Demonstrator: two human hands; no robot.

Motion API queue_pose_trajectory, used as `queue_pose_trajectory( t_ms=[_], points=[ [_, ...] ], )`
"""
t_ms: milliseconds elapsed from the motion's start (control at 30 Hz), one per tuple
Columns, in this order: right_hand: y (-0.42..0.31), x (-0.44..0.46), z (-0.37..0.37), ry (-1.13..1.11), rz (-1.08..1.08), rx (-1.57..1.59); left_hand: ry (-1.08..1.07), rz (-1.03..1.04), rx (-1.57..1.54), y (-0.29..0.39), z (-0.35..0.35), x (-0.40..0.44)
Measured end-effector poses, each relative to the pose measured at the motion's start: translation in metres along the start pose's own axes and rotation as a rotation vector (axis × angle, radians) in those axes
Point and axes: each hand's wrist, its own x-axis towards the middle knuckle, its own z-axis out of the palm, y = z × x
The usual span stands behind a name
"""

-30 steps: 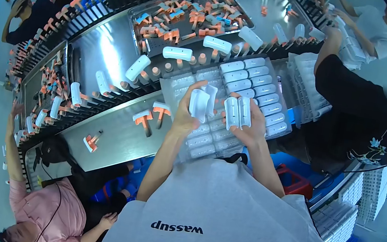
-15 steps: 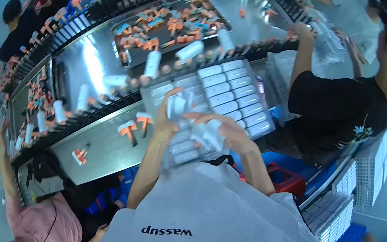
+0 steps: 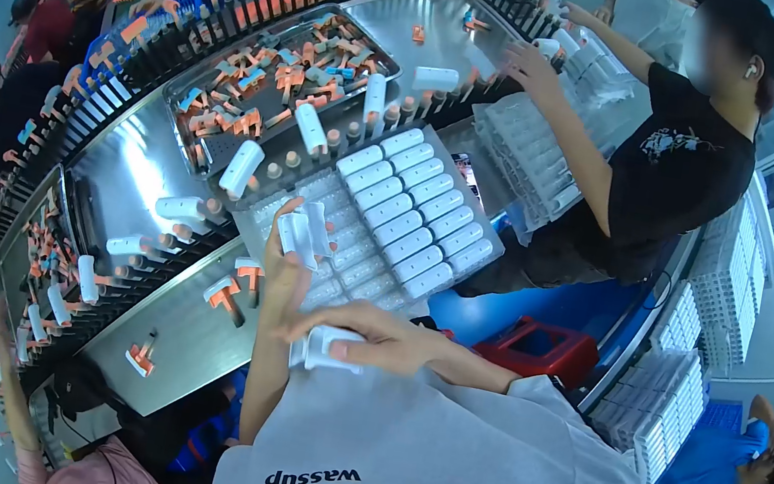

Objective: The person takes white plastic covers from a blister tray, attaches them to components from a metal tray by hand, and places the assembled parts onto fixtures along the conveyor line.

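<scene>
My left hand (image 3: 284,271) is raised over the clear plastic tray (image 3: 339,196), its fingers curled round a white plastic casing (image 3: 305,232) with a hollow side showing. Close to my chest, my right hand (image 3: 382,336) is closed on a second white casing (image 3: 327,347), near my left wrist. Rows of finished-looking white casings (image 3: 411,216) fill the right part of the tray. The tray's left pockets show bare plastic.
Beyond the tray runs a curved line of black holders (image 3: 198,222), some carrying white casings. Behind it, a metal tray (image 3: 394,71) holds orange and blue parts. Orange-headed pieces (image 3: 222,292) lie on the steel bench. A co-worker in black (image 3: 684,157) stands at the right.
My right hand has drawn back toward my chest with its casing, away from the tray. My left hand has shifted slightly left and down, still gripping a casing. The view has turned.
</scene>
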Motion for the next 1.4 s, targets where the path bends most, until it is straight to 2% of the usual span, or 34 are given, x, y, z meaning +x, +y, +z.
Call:
queue_pose_trajectory(
  t_ms=[67, 100, 167, 200, 267, 300, 333, 400, 433, 500, 567, 633, 667, 733, 767, 900, 967, 1400],
  points=[
    [-0.006, 0.005, 0.005, -0.091, -0.07, 0.07, -0.015, -0.006, 0.01, 0.002, 0.002, -0.001],
    [-0.004, 0.007, 0.006, -0.058, -0.092, 0.077, -0.015, -0.002, 0.011, -0.001, -0.001, 0.001],
    [0.0, 0.003, 0.004, 0.03, 0.069, 0.25, -0.01, -0.019, 0.076, -0.01, -0.012, 0.003],
    [0.006, 0.002, 0.003, 0.092, 0.01, 0.37, -0.087, -0.028, 0.083, 0.001, -0.01, 0.003],
    [0.018, 0.003, 0.0, 0.343, -0.118, 0.196, -0.094, 0.013, -0.014, -0.007, -0.017, -0.001],
    [0.02, 0.003, 0.002, 0.395, -0.088, 0.277, -0.086, 0.007, -0.035, -0.009, -0.019, -0.001],
    [0.019, 0.004, 0.005, 0.376, -0.09, 0.29, -0.089, 0.017, -0.029, -0.01, -0.021, 0.001],
    [0.014, 0.004, 0.01, 0.291, -0.041, 0.097, -0.092, 0.013, -0.018, -0.01, -0.022, 0.002],
    [0.014, 0.004, 0.008, 0.181, -0.119, -0.209, -0.088, 0.0, -0.013, -0.007, -0.021, 0.001],
    [-0.004, -0.005, 0.013, -0.025, -0.111, -0.141, -0.106, -0.016, -0.144, -0.007, -0.018, 0.003],
    [-0.009, -0.004, 0.018, -0.004, -0.175, -0.141, -0.055, 0.003, -0.145, -0.007, -0.016, -0.001],
    [-0.01, 0.004, 0.011, 0.118, -0.291, -0.225, -0.079, -0.021, -0.093, -0.007, -0.02, 0.003],
    [0.007, 0.006, 0.0, 0.191, -0.278, -0.193, -0.047, -0.048, -0.064, -0.006, -0.018, -0.001],
    [0.024, -0.002, -0.016, 0.344, 0.001, 0.322, -0.028, -0.026, -0.09, -0.017, -0.024, -0.001],
    [0.043, -0.002, -0.028, 0.381, -0.03, 0.584, -0.056, 0.007, -0.087, -0.01, -0.017, -0.004],
    [0.07, -0.006, -0.06, 0.672, 0.078, 0.635, -0.041, -0.048, -0.198, -0.016, -0.021, 0.003],
    [0.085, -0.007, -0.065, 0.639, 0.086, 1.102, 0.031, -0.139, -0.253, -0.013, -0.017, 0.003],
    [0.094, -0.013, -0.071, 0.501, 0.057, 1.095, -0.007, -0.194, -0.264, -0.011, -0.017, 0.005]
  ],
)
